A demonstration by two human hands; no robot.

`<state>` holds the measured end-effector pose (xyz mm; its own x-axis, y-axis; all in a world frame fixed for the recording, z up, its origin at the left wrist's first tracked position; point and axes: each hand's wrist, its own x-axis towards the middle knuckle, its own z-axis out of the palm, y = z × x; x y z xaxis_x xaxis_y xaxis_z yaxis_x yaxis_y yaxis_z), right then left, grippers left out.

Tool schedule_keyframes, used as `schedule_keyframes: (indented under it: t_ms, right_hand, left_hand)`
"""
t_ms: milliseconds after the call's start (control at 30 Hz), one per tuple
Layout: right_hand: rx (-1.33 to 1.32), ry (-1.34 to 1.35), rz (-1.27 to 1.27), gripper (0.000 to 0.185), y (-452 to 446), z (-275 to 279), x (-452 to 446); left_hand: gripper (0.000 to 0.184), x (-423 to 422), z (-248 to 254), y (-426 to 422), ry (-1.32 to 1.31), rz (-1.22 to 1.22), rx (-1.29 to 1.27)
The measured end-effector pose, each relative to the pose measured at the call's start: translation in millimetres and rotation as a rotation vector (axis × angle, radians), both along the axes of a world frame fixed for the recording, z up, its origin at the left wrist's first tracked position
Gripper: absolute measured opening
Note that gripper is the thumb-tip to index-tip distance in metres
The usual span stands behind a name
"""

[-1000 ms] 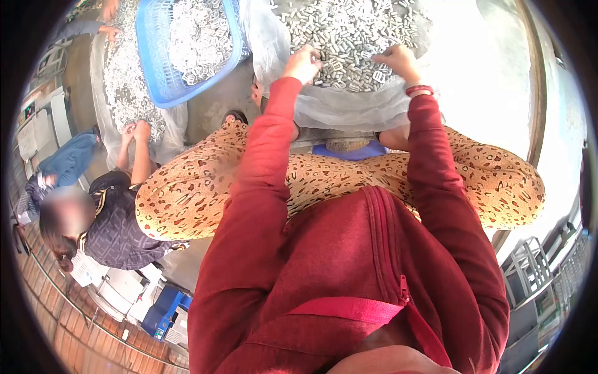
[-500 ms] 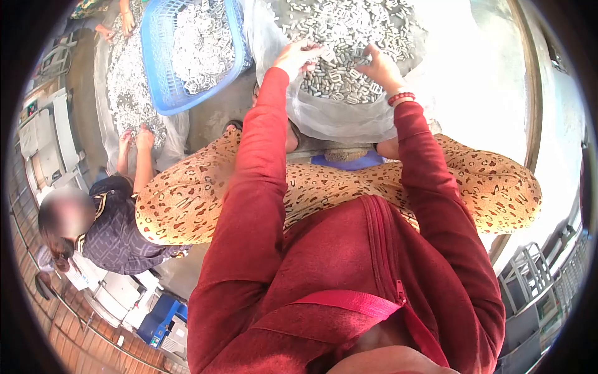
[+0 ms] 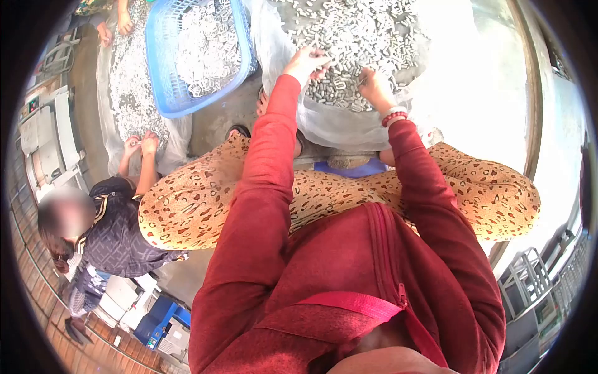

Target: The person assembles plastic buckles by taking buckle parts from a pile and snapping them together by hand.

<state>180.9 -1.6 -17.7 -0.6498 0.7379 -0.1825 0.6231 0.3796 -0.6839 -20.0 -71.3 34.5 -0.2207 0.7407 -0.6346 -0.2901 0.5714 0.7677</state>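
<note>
A pile of small silvery metal pieces (image 3: 349, 37), some short rods and some looped like buckles, lies on a translucent plastic sheet (image 3: 339, 121) in front of me. At the pile's left side, my left hand (image 3: 304, 65) is closed in a pinch, with a small pale metal piece at its fingertips. My right hand (image 3: 377, 90), wearing a red bead bracelet (image 3: 395, 117), is closed low over the pile's right side. Its fingertips point down towards the pieces, and what they hold is too small to make out.
Left of the pile stands a blue plastic basket (image 3: 202, 106) part filled with pale looped pieces (image 3: 208, 53). Beyond it, another person (image 3: 124, 224) works with both hands at a second heap (image 3: 134, 93). More hands (image 3: 124, 23) reach in at the top left.
My right hand has moved down slightly, its fingers closing in. My left hand has shifted a little right and down. At lower left, another person has come into view behind the seated one.
</note>
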Motion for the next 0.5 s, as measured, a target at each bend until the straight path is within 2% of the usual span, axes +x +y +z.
schedule_keyframes:
  t_ms: [33,67,100,167,233,267,367,400,500]
  right_hand:
    - [-0.132,0.08,-0.025,0.026,5,4,2]
    - [-0.121,0.089,-0.022,0.023,13,1,2]
    - [-0.61,0.117,-0.174,0.021,23,29,0]
    - [-0.945,0.494,-0.228,0.019,35,57,5]
    - [-1.09,0.695,-0.233,0.019,46,63,10]
    - [-1.131,0.737,-0.215,0.02,53,69,15]
    - [-1.269,0.906,-0.261,0.019,58,77,19]
    - [-1.225,0.89,-0.261,0.015,59,78,19]
    - [-1.0,0.657,-0.345,0.013,58,65,10]
  left_hand:
    - [0.019,-1,4,-5,-0.092,0.014,0.046]
    - [0.018,-3,8,-8,-0.186,0.029,0.091]
    - [0.017,-3,15,-7,-0.278,0.046,0.142]
    - [0.018,1,27,-10,-0.352,0.117,0.166]
    - [0.021,3,31,-12,-0.422,0.198,0.127]
    - [0.031,6,32,-13,-0.383,0.164,0.112]
    - [0.04,21,13,-14,0.242,-0.165,-0.086]
    - [0.044,29,5,-17,0.719,-0.348,-0.134]
    - [0.039,60,-34,-31,1.159,-0.373,-0.028]
